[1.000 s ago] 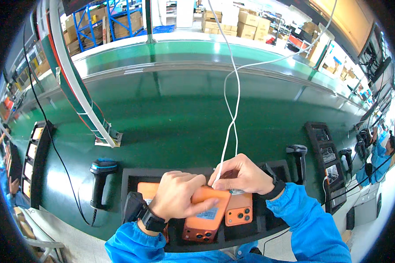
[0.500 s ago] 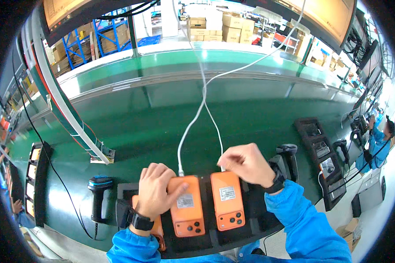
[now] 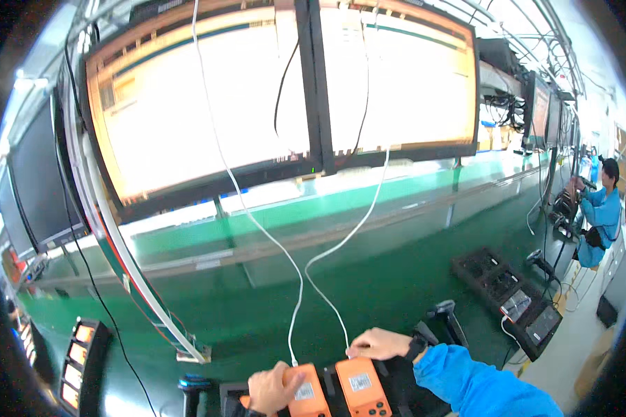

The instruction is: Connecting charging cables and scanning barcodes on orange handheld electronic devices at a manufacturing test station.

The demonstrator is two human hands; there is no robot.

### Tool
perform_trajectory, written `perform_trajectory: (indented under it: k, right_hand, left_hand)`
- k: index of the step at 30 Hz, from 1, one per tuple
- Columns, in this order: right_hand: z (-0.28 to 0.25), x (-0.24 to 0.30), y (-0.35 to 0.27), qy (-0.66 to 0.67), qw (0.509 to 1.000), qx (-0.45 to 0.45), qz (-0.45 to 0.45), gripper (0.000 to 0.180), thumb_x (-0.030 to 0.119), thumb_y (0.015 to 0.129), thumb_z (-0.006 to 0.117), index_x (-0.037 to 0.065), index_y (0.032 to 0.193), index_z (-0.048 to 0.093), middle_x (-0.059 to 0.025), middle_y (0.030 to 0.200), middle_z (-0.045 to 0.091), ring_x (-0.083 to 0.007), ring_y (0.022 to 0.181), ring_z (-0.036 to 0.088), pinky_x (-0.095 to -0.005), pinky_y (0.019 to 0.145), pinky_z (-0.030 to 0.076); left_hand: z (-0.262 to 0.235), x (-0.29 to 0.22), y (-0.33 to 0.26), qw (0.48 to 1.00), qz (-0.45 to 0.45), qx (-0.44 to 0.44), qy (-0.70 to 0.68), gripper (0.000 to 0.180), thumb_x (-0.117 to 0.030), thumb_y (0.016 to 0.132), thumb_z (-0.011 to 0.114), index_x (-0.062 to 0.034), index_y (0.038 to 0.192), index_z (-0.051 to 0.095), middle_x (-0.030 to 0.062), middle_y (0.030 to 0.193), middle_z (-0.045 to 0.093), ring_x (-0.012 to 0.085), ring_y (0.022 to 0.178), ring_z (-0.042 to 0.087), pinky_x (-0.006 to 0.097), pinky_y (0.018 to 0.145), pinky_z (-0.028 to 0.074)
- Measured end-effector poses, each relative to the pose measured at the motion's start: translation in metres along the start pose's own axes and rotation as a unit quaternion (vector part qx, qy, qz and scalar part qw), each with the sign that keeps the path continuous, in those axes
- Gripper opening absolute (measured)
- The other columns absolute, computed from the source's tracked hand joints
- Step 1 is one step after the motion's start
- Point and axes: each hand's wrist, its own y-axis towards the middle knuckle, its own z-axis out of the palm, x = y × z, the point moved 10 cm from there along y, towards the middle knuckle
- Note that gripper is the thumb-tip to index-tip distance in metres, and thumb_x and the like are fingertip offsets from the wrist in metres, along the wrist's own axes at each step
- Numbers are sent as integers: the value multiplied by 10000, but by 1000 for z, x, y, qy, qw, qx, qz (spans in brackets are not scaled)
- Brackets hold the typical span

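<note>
Two orange phones lie side by side, camera ends nearest me, each with a white label on its back. My left hand is closed round the left phone, its thumb over the back. A white cable is plugged into that phone's far end. At the far end of the right phone, my right hand pinches the end of a second white cable. The fingers partly hide that plug. Beneath the phones is a black tray; an orange edge shows beside my left wrist.
Two large lit monitors hang ahead. Handheld scanners stand to the left and right. Black trays lie at far left and right. A white post rises from the green bench. A co-worker is at far right.
The view has tipped upward, bringing the monitors in and the phones to the lower edge. My right hand's fingers have closed at the right phone's cable end. My left hand stays at its phone.
</note>
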Motion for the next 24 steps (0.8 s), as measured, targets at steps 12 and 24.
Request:
perform_trajectory:
  k: [12, 24]
  right_hand:
    - [3, -1, 11, -26, 998, 42, 24, 666, 638, 948, 518, 8, 959, 734, -170, 847, 720, -319, 775, 682, -387, 708, 510]
    - [8, -3, 6, -16, 999, 36, 23, 598, 579, 965, 552, 5, 954, 718, -130, 780, 685, -237, 711, 635, -350, 687, 481]
  left_hand:
    - [-4, 2, 5, 995, 40, -93, -13, 422, -520, 939, 568, -102, 884, 577, 208, 719, 661, 450, 686, 627, 559, 608, 465]
    - [-7, -2, -4, 995, 33, -95, -24, 453, -549, 936, 561, -98, 911, 597, 215, 742, 665, 451, 720, 631, 559, 634, 471]
